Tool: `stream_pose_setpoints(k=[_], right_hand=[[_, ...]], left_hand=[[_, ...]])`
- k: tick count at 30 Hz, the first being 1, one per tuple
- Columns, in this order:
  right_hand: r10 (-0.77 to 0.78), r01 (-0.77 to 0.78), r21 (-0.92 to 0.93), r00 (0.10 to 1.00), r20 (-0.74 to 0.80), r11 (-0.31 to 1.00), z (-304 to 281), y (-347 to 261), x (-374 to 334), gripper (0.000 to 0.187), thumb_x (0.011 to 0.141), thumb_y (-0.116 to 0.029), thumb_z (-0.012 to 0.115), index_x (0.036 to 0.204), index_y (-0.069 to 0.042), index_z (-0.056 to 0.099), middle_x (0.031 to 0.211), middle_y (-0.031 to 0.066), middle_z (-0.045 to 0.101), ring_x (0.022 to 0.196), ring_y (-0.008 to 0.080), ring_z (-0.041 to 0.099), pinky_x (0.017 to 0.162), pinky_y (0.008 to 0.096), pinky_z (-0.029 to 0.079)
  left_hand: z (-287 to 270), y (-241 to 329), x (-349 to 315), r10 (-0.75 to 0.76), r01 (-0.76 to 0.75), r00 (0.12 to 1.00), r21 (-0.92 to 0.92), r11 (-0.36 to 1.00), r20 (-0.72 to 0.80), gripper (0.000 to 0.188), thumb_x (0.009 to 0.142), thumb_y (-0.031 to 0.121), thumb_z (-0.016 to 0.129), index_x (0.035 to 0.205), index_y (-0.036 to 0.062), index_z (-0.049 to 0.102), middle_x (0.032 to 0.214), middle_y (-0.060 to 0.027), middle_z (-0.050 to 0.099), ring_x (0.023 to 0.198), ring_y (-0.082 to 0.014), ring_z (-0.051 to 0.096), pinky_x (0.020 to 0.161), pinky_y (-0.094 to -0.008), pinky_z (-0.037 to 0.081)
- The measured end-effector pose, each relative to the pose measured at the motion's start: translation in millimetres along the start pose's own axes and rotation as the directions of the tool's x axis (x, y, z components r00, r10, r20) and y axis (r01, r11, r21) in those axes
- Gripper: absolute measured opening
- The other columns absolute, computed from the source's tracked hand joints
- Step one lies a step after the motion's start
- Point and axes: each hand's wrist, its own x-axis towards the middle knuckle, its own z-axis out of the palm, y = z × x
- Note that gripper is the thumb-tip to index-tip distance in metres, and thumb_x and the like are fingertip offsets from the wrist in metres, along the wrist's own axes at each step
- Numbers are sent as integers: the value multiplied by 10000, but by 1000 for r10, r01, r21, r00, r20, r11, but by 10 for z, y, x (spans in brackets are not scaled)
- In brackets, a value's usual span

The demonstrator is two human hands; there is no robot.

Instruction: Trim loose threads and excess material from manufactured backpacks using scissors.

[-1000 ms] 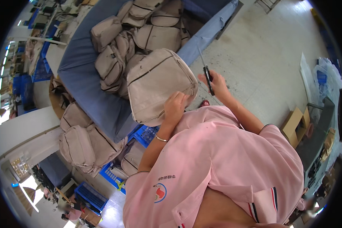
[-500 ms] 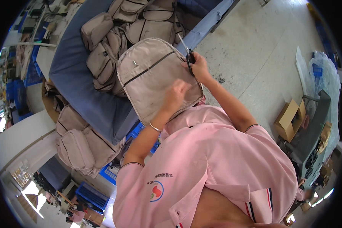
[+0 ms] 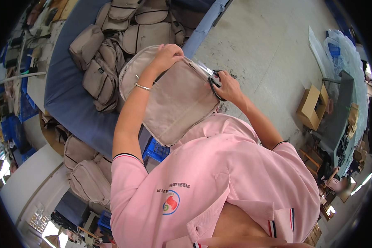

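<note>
Has blue bin (image 3: 64, 93) at left; curls left hand (image 3: 166, 58) on beige backpack (image 3: 178, 101) before waist, cannot tell if gripping; grips scissors (image 3: 209, 72) in right hand (image 3: 230, 87). Has grey floor (image 3: 264, 53), cardboard box (image 3: 309, 106) rightward. Wears polo (image 3: 252, 173) with round logo (image 3: 171, 202), lettering (image 3: 180, 186).

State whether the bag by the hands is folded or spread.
Spread: the beige bag shows a broad, unfolded panel; the left hand is at its upper edge.

Dark lettering (image 3: 180, 186) and a logo (image 3: 171, 202) mark the pink shirt (image 3: 252, 173).
</note>
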Motion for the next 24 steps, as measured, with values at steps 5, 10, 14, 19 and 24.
stream_pose_setpoints(k=[5, 10, 14, 19, 24], right_hand=[[-16, 27, -130, 996, 88, 991, -9, 10, -106, 774, 787, -685, 648, 1063, 36, 592, 1033, 218, 621, 961, 377, 637, 796, 447, 512], [-34, 47, -125, 994, 109, 991, 32, -89, 28, 757, 801, -678, 638, 1037, 38, 570, 1041, 223, 618, 954, 387, 643, 795, 456, 521], [-23, 42, -122, 988, 149, 992, 55, -88, 35, 745, 815, -666, 634, 1038, 41, 563, 1043, 232, 614, 913, 410, 652, 782, 477, 524], [-6, 15, -66, 992, 125, 998, 170, -43, -18, 736, 822, -654, 638, 1035, 47, 564, 1054, 244, 614, 895, 427, 653, 775, 489, 524], [38, -31, -47, 987, 156, 998, 189, -64, -59, 714, 831, -638, 642, 1013, 49, 571, 1043, 245, 630, 898, 429, 652, 770, 489, 525]], left_hand=[[13, -16, 20, 37, -38, 999, -18, 999, -25, 95, 864, 194, 657, 876, 103, 632, 917, -16, 618, 994, -206, 557, 1040, -356, 309], [-14, 36, 30, 50, -50, 998, -15, 999, -36, 99, 856, 197, 662, 881, 103, 642, 922, -23, 626, 991, -220, 557, 1025, -367, 329], [-19, 14, 32, 36, -36, 999, 9, 999, -31, 102, 851, 202, 668, 883, 107, 652, 924, -27, 633, 1003, -228, 556, 1001, -377, 351], [-40, 58, 29, 4, -4, 1000, -13, 1000, -8, 105, 851, 207, 672, 886, 110, 656, 927, -21, 636, 1007, -226, 554, 1004, -376, 349], [-107, 23, 25, 87, -88, 996, 34, 996, 20, 71, 862, 191, 666, 906, 135, 676, 901, -1, 629, 1019, -205, 539, 1039, -375, 307]])
